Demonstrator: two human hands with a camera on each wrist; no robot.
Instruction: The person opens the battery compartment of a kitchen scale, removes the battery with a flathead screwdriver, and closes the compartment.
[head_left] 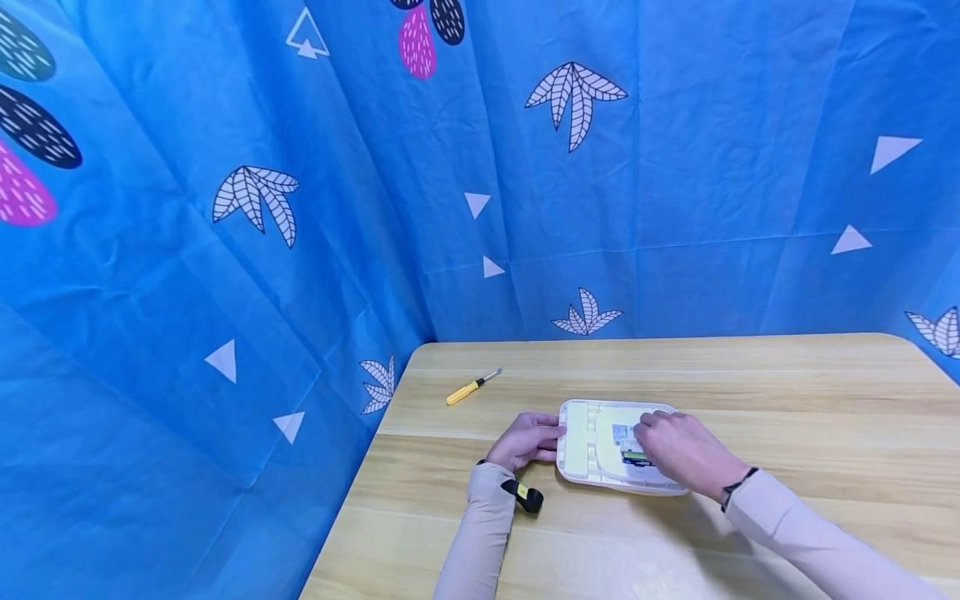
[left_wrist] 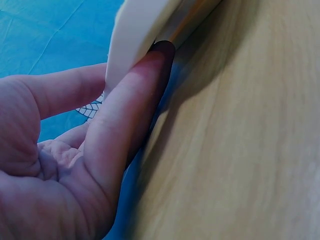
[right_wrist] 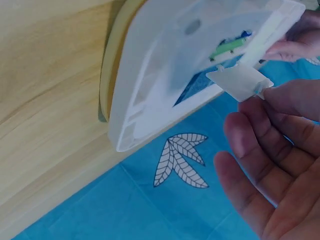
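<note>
A white flat plastic device (head_left: 588, 446) lies underside up on the wooden table (head_left: 787, 392). My left hand (head_left: 534, 438) grips its left edge; in the left wrist view the thumb and a finger (left_wrist: 135, 100) pinch the white rim (left_wrist: 137, 35). My right hand (head_left: 660, 440) hovers over the open battery bay, where a green battery (head_left: 636, 457) shows. The right wrist view has the device (right_wrist: 165, 75), the green battery (right_wrist: 227, 46) and a small white lid (right_wrist: 240, 82) pinched at my right hand's fingertips (right_wrist: 295, 97).
A yellow-handled screwdriver (head_left: 471, 387) lies on the table behind and left of the device. A blue patterned curtain (head_left: 300, 208) hangs behind and to the left of the table. The table's left edge runs close to my left forearm.
</note>
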